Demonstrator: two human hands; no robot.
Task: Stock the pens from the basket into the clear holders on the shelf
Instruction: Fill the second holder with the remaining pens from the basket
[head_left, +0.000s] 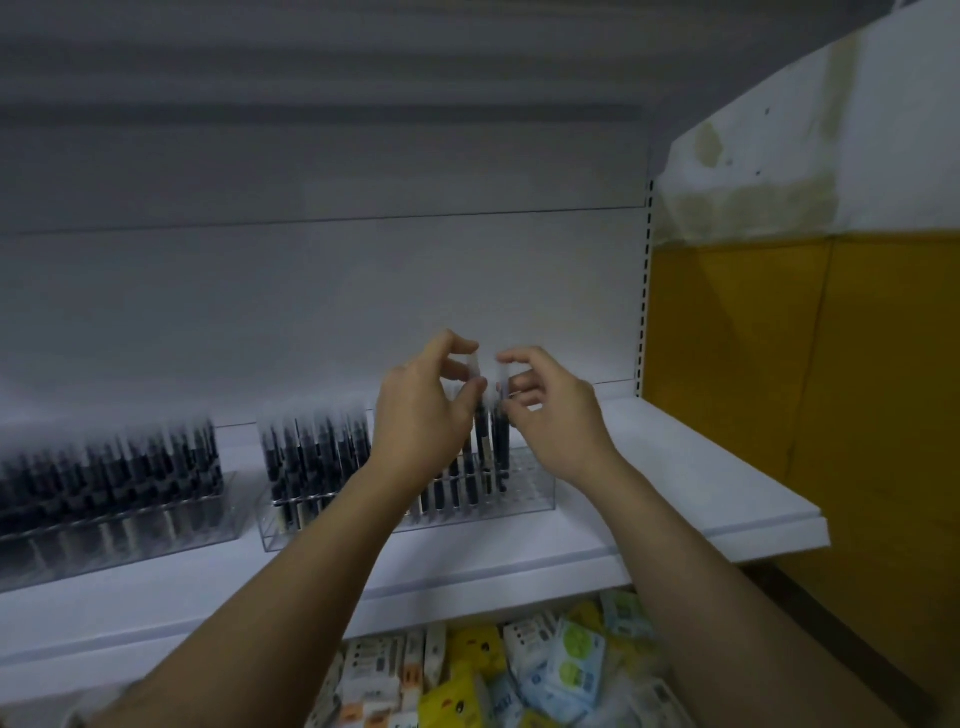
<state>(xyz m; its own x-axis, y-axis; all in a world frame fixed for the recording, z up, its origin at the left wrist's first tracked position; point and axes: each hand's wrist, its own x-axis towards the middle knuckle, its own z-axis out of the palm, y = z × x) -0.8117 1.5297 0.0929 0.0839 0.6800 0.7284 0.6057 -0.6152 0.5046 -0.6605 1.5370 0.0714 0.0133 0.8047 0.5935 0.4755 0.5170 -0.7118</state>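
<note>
Hands meet above the right holder (535, 493) on my feed, both raised over the white shelf (675, 467). The left hand (421, 410) pinches the first pen (481, 431) just below its pale cap, thumb against fingertips in a narrow grip. The right hand (550, 410) pinches the second pen (502, 436) the same way, with its other fingers loosely curled. The two pens stand upright, just beside each other, and their dark barrels reach down inside the clear walls near the holder's right end. I cannot tell whether their tips are seated. Other pens (457, 488) stand in that holder to their left, partly hidden by the left forearm. Next along to the left, the middle holder (280, 525) is packed with dark pens. Near the left edge of my view the left holder (104, 540) is packed as well, though the pen tops there are blurred. Under the shelf lie packets (519, 670) in yellow, white and blue. A yellow panel (779, 374) stands to the right of the shelf.
</note>
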